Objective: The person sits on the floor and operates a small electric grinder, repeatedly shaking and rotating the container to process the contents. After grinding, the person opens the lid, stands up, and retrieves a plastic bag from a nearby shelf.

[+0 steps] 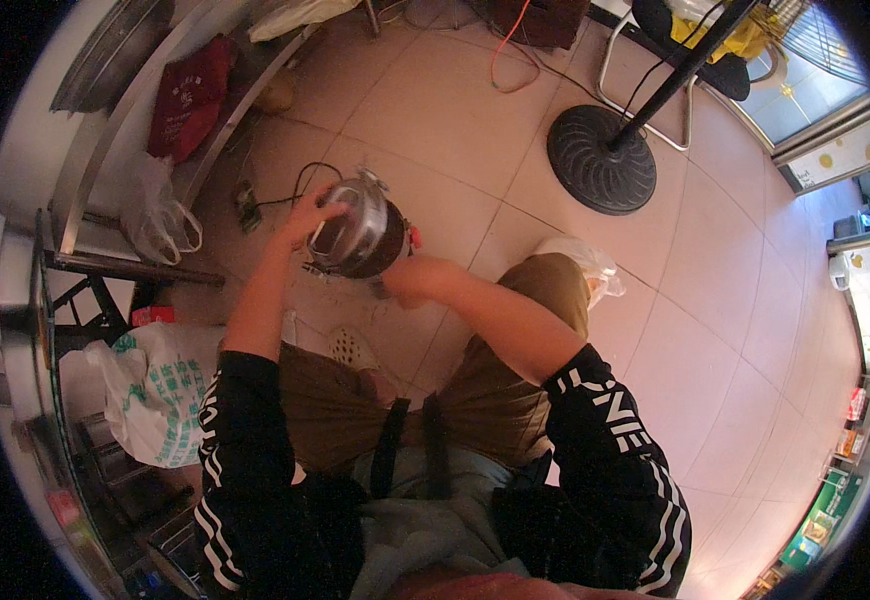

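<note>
A small round electric appliance (360, 225) with a shiny metal lid and a dark body is tilted between my hands, above the tiled floor. Its exact kind is hard to make out, and a small red part shows on its right side. My left hand (312, 218) grips its left side, with fingers over the rim of the lid. Low on the body's right side, my right hand (417, 280) is curled against it, its fingertips partly hidden. A black cord (300, 185) runs from behind the appliance to the left, toward a dark plug-like piece (248, 207) on the floor.
Shelving with a red bag (190, 98) and a clear plastic bag (160, 215) stands at left. Nearer is a white printed bag (155, 395). A round black stand base (603, 160) with a pole sits at far right. Another white plastic bag (595, 265) lies beyond my right knee.
</note>
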{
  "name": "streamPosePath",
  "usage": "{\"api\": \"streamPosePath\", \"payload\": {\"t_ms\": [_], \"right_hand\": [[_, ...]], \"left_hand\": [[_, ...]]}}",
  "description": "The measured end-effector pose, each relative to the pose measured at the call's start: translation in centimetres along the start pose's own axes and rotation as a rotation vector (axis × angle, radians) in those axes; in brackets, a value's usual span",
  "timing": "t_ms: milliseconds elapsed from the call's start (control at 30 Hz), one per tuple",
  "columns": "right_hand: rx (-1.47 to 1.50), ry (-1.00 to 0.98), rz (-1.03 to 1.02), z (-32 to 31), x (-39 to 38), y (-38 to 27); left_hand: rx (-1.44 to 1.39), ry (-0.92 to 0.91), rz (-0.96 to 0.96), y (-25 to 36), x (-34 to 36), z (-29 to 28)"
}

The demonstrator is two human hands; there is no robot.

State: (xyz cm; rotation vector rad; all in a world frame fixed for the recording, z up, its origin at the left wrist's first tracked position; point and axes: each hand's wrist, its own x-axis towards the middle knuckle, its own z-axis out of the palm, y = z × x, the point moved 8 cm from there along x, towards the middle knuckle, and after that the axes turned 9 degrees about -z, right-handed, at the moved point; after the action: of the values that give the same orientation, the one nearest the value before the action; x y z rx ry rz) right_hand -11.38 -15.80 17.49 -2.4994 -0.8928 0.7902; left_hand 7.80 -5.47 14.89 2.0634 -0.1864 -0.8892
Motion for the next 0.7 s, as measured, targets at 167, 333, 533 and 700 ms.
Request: {"api": "streamPosePath", "payload": {"t_ms": [167,333,533,700], "right_hand": [[0.006,0.019,-0.041,0.3,-0.1,0.3],[-0.014,-0.082,-0.033,1.5,0.6,0.5],[-0.027,-0.221,0.047,0.7,1.3,-0.8],[0.034,-0.216,0.083,-0.4,0.6,-2.4]], "left_hand": [[-0.722,-0.011,-0.147,-8.5,-1.1,-6.6],[-1.107,0.104,-0.165,-14.7,-3.2,-12.3],[-1.229,0.170,-0.052,-15.4,-4.6,-16.2],[-1.260,0.205,-0.007,-16.7,-5.1,-18.8]]}}
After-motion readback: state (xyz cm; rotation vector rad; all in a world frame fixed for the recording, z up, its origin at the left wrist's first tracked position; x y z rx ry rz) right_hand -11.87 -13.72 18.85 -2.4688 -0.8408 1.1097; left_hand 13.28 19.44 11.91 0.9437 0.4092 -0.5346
